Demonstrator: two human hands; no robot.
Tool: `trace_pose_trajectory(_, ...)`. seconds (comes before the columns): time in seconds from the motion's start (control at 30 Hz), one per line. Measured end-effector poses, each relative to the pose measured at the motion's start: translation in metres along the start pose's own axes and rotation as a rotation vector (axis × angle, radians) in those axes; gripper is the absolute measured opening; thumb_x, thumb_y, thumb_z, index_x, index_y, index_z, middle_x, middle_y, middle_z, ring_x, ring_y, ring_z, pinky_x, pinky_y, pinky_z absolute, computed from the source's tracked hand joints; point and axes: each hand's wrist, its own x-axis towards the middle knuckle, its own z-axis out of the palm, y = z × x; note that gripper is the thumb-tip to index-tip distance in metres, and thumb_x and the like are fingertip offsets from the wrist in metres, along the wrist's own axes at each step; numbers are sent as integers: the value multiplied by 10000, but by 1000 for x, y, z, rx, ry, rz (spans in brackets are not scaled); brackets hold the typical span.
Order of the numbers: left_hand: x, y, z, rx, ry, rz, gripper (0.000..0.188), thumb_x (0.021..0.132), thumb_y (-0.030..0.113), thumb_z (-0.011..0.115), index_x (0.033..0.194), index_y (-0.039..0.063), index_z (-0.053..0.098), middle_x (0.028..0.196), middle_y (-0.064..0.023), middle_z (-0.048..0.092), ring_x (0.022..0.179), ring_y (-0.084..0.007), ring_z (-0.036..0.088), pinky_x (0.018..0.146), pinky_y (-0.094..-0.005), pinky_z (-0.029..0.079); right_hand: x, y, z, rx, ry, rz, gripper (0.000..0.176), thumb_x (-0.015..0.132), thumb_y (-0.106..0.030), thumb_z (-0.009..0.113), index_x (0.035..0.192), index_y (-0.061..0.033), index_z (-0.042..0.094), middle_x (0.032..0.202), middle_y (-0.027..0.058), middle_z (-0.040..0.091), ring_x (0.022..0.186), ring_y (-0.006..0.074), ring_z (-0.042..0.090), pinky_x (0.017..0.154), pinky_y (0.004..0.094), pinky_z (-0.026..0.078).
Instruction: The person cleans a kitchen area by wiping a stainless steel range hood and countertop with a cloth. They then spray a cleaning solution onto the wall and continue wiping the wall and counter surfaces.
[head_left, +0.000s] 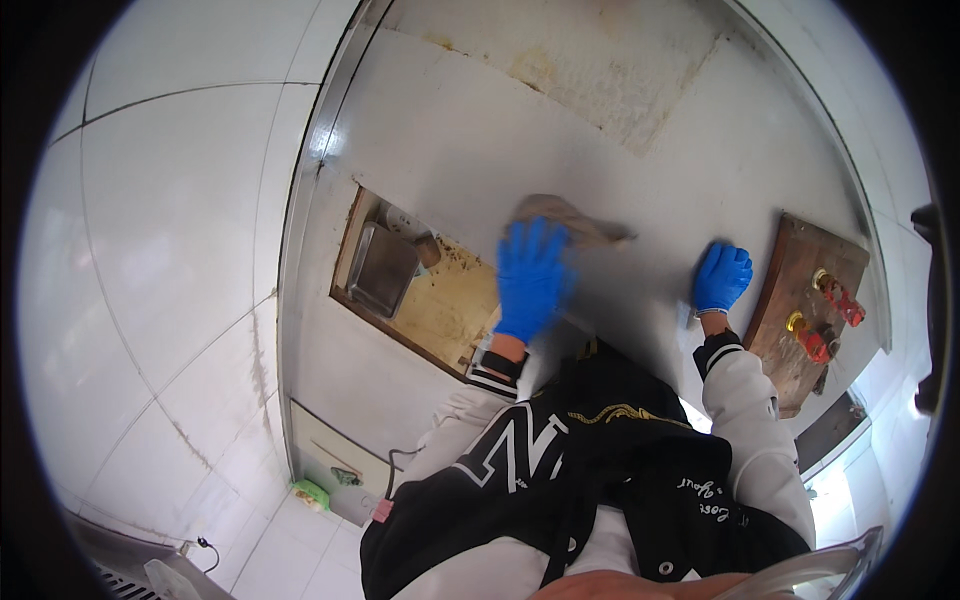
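My left hand (532, 281), in a blue glove, lies palm down with its fingers spread. Its fingertips overlap the near edge of a crumpled grey-brown cloth (574, 221) on the metal countertop (465, 150). Whatever is under the palm is hidden, and the hand's edge is slightly blurred. To the right, my right hand (722, 277), also gloved in blue, is curled into a fist near a dark wooden board (780, 300). Nothing shows in that fist.
At left, a rectangular cutout in the countertop shows a stained recess (442, 307) with a metal pan (384, 270). Two red-wrapped fittings (840, 300) stick out of the board at right. White wall tiles (180, 210) border the left side. A green packet (311, 495) lies low at left.
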Motion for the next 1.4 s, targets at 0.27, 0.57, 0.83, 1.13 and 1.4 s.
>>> trace_pose_trajectory(0.27, 170, -248, -41, 203, 327, -295, 550, 1013, 316, 444, 1518, 125, 341, 1532, -240, 334, 1384, -477, 341, 1140, -557, 262, -2, -1, -2, 9, -30, 35, 221, 929, -262, 538, 817, -72, 555, 858, 156, 540, 811, 357, 526, 706, 475, 382)
trace_pose_trajectory(0.57, 161, -24, 3, -101, 335, 177, 453, 966, 208, 495, 1372, 8, 495, 1411, -227, 480, 1319, -410, 426, 1140, -519, 304, 0, -4, -7, 57, -18, 5, 226, 924, -261, 551, 823, -59, 552, 863, 161, 529, 825, 352, 515, 727, 471, 375)
trace_pose_trajectory(0.83, 75, 63, -6, -286, 127, 334, 475, 943, 221, 510, 1405, 112, 505, 1471, -143, 456, 1383, -351, 385, 1174, -506, 241, 1, -4, -7, 43, -13, 12, 222, 928, -256, 546, 820, -62, 553, 867, 160, 528, 823, 355, 511, 718, 470, 368)
trace_pose_trajectory(1.13, 98, -188, -18, 319, 358, -213, 503, 1002, 283, 444, 1463, 82, 429, 1498, -185, 414, 1374, -382, 388, 1132, -509, 290, -1, -3, -5, 5, -11, 2, 245, 936, -266, 543, 803, -60, 555, 870, 163, 542, 823, 352, 527, 718, 471, 386)
trace_pose_trajectory(1.4, -13, -25, 9, 121, 188, -306, 633, 976, 293, 494, 1525, 47, 296, 1589, -220, 217, 1462, -457, 168, 1175, -558, 187, 2, -4, -6, 2, 59, -32, 263, 939, -269, 537, 789, -56, 572, 850, 159, 554, 787, 353, 549, 679, 475, 411)
